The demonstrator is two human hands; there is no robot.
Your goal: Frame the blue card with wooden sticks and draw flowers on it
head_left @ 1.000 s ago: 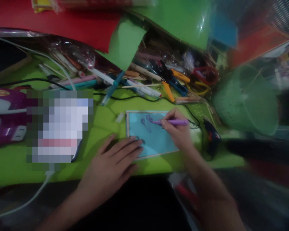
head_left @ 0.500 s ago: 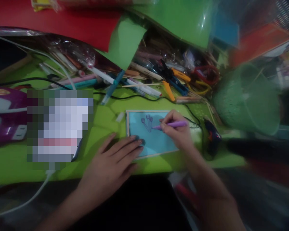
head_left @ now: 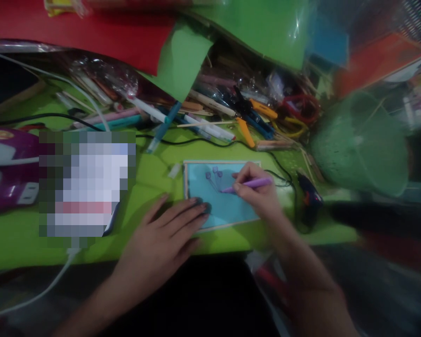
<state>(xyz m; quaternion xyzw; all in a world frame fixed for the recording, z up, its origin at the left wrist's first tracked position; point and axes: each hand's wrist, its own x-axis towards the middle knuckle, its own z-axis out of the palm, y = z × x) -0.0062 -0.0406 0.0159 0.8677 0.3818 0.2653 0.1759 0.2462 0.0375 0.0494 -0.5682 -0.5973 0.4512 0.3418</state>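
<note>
A blue rectangular panel [head_left: 224, 210] with a pale, thin frame lies flat near the table's front edge. Several small purple flower shapes [head_left: 214, 172] with stems are drawn on its upper left part. My right hand [head_left: 254, 189] is closed around a purple pen [head_left: 256, 182], whose tip meets the blue surface at the bottom of the stems. My left hand [head_left: 168, 229] lies flat with fingers spread, its fingertips over the panel's lower left corner and the thumb side toward the table's edge.
A phone with a pixelated screen [head_left: 94, 182] lies left on the green table [head_left: 154, 173], plugged into a white cable. Behind are markers, sticks and orange-handled pliers [head_left: 263, 108]. A green basket [head_left: 361, 145] stands right, beside a dark glue gun [head_left: 308, 192]. A black cord crosses behind the panel.
The pen tip has moved slightly down along the flower stems, and the stem lines reach a little lower. My left hand has stayed in place.
</note>
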